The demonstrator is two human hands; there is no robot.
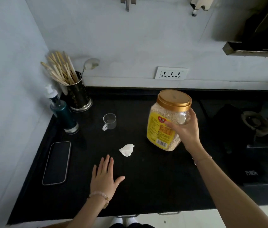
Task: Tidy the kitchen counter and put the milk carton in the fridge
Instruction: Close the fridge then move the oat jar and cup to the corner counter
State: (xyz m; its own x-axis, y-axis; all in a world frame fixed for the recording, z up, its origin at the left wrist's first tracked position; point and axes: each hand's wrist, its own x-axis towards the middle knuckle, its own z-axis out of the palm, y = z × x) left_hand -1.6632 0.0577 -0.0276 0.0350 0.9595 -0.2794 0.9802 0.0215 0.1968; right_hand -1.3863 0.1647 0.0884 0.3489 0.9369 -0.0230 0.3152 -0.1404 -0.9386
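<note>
On black counter (pixel 146 186), right hand (pixel 185 129) gripping oat jar (pixel 166 122), white walls

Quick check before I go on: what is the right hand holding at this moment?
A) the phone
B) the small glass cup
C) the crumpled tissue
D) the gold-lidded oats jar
D: the right hand is wrapped around the side of the oats jar, while the glass cup, tissue and phone lie untouched on the counter; the left hand is spread flat and empty.
</note>
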